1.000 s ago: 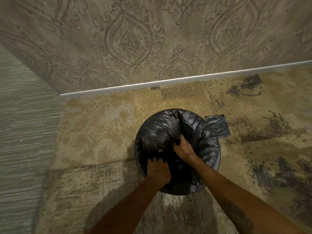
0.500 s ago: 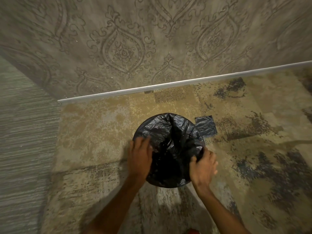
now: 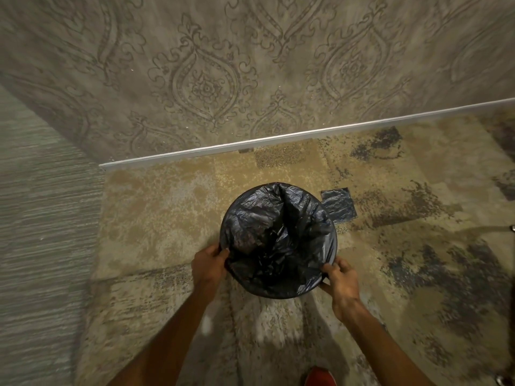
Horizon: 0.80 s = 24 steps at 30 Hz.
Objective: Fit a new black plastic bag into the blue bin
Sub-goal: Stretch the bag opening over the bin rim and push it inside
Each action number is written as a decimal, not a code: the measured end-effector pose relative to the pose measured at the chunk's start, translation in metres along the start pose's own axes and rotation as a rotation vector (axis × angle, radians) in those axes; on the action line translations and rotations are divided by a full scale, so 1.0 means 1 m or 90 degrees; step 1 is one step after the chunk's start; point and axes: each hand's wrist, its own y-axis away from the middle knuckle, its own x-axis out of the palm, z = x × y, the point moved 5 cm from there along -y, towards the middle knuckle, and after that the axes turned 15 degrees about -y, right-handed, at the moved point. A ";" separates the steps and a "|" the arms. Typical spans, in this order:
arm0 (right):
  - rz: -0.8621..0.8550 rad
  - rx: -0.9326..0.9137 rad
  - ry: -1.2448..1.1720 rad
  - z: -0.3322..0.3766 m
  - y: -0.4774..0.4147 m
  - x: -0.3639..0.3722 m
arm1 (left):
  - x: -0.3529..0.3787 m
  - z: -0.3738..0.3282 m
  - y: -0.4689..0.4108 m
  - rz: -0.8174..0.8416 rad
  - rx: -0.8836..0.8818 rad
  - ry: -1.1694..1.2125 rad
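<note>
The bag's (image 3: 278, 235) folded-over edge is pinched by the left hand (image 3: 209, 264) at the near-left of the rim, thumb on top and fingers curled under the plastic. The same edge is gripped by the right hand (image 3: 340, 277) at the near-right, fingers closed round the film where it turns down over the lip. Both grips are set on the near half of the circle, at either end of a line running left to right across the mouth.

From those grips the bag lies forward and between the hands: its mouth is spread over the whole rim, and the loose body is sunk into the bin, crumpled rather than smoothed to the walls. The bin itself is hidden under the plastic, so its blue is not seen. It stands on the carpet (image 3: 156, 218), near the wall (image 3: 250, 79). A folded black sheet (image 3: 338, 204) lies just beyond it, to the right.

The far rim is judged equally distant from either hand; the task is judged nearly done.
</note>
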 end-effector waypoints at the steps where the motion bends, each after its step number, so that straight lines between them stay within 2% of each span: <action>1: 0.007 -0.008 0.005 -0.002 0.000 0.000 | -0.002 0.006 -0.006 -0.006 -0.004 0.015; 7: 0.044 -0.027 -0.008 0.001 0.012 0.030 | -0.048 -0.017 0.015 -0.041 -0.005 0.088; 13: 0.110 -0.030 -0.012 0.005 0.024 0.096 | -0.112 -0.016 -0.003 -0.107 0.003 0.077; 24: 0.189 -0.030 -0.027 0.036 0.069 0.200 | -0.210 -0.052 -0.004 -0.137 0.001 0.206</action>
